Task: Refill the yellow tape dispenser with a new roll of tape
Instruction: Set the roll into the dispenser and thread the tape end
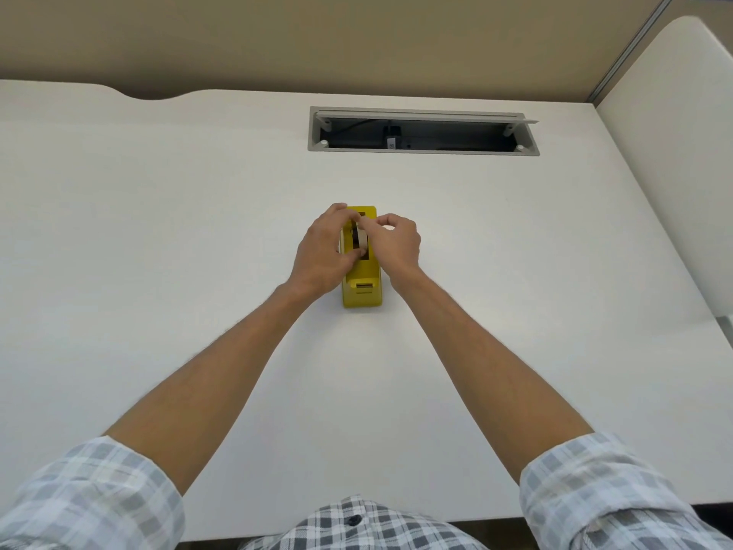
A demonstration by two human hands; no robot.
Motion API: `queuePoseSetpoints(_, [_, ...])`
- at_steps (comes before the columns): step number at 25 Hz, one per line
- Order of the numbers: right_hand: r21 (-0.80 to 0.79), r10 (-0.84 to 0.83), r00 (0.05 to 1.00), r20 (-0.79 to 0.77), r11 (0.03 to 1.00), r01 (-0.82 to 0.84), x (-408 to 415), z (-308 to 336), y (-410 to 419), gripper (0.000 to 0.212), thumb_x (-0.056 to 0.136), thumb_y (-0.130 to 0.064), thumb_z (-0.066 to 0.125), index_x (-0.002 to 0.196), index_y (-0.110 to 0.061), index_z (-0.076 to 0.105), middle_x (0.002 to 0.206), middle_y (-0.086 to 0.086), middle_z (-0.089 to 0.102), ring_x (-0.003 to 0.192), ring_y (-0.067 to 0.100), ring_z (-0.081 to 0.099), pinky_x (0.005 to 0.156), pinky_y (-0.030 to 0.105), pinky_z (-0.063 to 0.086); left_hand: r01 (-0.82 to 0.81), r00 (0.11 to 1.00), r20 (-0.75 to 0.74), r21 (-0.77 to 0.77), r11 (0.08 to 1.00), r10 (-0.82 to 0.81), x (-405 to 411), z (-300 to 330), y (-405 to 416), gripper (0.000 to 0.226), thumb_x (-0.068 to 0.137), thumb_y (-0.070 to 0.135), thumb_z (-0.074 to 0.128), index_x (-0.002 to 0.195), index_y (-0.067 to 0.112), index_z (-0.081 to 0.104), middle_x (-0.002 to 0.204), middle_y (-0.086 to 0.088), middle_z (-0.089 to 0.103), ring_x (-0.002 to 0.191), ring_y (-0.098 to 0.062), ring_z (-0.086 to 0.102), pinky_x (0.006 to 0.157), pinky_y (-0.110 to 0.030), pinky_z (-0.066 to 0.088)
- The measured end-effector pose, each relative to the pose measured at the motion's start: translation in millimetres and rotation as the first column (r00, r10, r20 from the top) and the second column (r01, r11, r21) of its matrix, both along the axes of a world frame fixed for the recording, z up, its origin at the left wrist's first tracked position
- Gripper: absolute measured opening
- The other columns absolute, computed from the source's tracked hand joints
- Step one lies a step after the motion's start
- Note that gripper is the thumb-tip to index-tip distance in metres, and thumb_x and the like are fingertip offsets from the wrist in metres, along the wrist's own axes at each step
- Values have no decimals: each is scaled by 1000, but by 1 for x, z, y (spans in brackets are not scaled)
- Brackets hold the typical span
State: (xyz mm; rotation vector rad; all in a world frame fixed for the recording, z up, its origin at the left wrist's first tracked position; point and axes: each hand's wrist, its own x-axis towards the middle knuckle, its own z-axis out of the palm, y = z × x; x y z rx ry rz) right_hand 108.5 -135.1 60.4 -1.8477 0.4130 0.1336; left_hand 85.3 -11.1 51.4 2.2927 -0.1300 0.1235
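Yellow dispenser (363,287) flanked by both hands (323,252) (394,242), fingers pinching its tape roll (361,240).

White desk (158,232), open cable tray (422,135), beige partition (357,33).

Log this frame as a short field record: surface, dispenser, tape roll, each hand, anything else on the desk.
surface: white desk
dispenser: yellow tape dispenser, upright at desk centre, cutter end toward the person
tape roll: pale tape roll standing in the dispenser's slot
left hand: left hand over the dispenser's left side, fingertips at the roll
right hand: right hand pinching at the top of the roll
other: open cable tray set into the desk's far side
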Motion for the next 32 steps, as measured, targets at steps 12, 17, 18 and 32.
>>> queuePoseSetpoints(12, [44, 36, 999, -8, 998, -36, -5, 0, -7, 19, 80, -32, 71, 88, -15, 72, 72, -12, 66, 55, -12, 59, 57, 18, 39, 123, 989, 54, 235, 964, -139, 6, 4, 8, 48, 87, 30, 68, 131, 15, 58, 140, -3, 50, 145, -22, 24, 119, -53, 10])
queuePoseSetpoints(17, [60, 30, 999, 18, 998, -31, -6, -1, -6, 16, 80, -29, 71, 88, -15, 73, 79, -9, 69, 71, 3, 62, 61, 19, 42, 116, 988, 90, 131, 985, -129, 3, 6, 9, 50, 83, 22, 73, 129, 11, 57, 135, -6, 58, 139, -22, 37, 120, -44, 17])
queuePoseSetpoints(18, [63, 31, 999, 15, 998, -32, -6, -1, -6, 16, 80, -29, 71, 88, -16, 73, 76, -10, 69, 67, 1, 62, 59, 18, 42, 104, 988, 100, 116, 988, -115, 2, 6, 10, 46, 83, 21, 73, 125, 11, 59, 131, -6, 60, 138, -22, 40, 120, -43, 18])
queuePoseSetpoints(32, [136, 27, 999, 46, 990, -33, -14, -5, -7, 10, 80, -23, 70, 90, -21, 71, 104, 4, 73, 105, 19, 67, 86, 34, 55, 104, 989, 68, 299, 949, -130, 11, 6, 13, 49, 84, 40, 71, 127, 20, 60, 146, -2, 45, 146, -23, 22, 119, -54, 10])
